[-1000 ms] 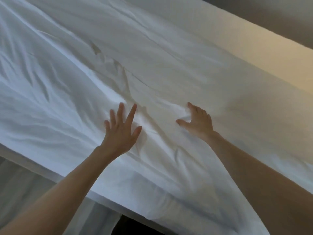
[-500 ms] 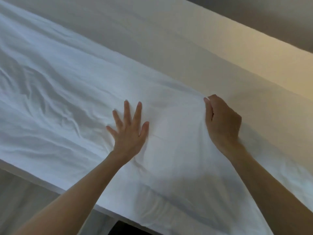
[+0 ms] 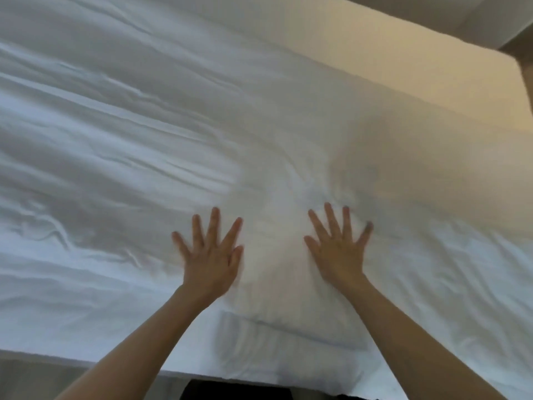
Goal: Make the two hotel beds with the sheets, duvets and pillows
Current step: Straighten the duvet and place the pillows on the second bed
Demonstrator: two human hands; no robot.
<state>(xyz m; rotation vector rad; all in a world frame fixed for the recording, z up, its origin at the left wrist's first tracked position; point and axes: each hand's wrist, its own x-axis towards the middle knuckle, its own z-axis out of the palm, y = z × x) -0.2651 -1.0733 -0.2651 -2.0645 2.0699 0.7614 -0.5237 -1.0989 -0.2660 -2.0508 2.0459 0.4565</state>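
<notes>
A white sheet (image 3: 121,145) covers the bed and fills most of the view, with long creases across its left half. My left hand (image 3: 212,255) lies flat on the sheet with fingers spread. My right hand (image 3: 339,249) lies flat a short way to the right, fingers also spread. Between and ahead of the two hands the cloth is bunched into small wrinkles. A folded hem of the sheet (image 3: 288,327) shows just below the hands, near the bed's front edge.
The far edge of the mattress (image 3: 432,90) runs diagonally across the upper right, lit warm yellow. A grey wall (image 3: 461,15) stands behind it. The bed's near edge (image 3: 86,360) crosses the bottom of the view, with a dark gap below.
My right hand has let go of the pinched sheet and now lies flat with fingers spread. Both hands have slid nearer the front edge, and the view has shifted right.
</notes>
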